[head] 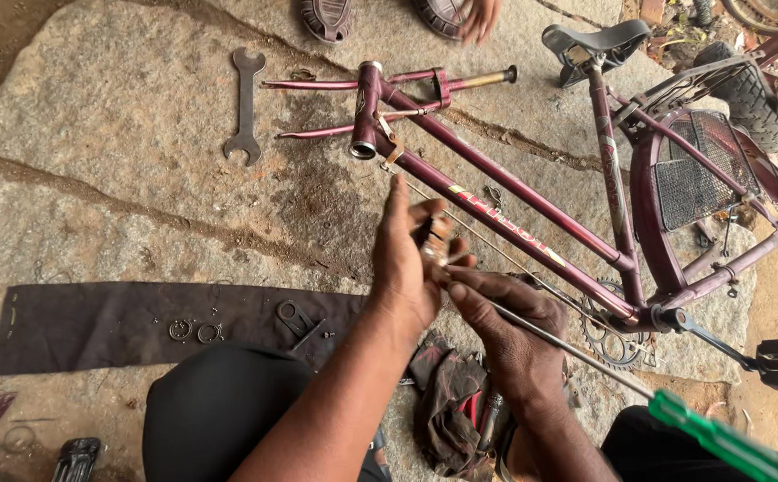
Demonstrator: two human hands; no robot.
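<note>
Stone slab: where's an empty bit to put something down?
Bare stone lies left of the spanner, and between the spanner and the dark cloth. Crowded: around the bicycle frame and both hands, where rags and the chainring lie.

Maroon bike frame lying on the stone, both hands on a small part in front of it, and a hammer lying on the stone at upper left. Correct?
One thing is off: the tool at upper left is a double-ended open spanner, not a hammer. The head view shows it. The maroon bike frame does lie on the stone, and the left hand and right hand hold a small part.
</note>
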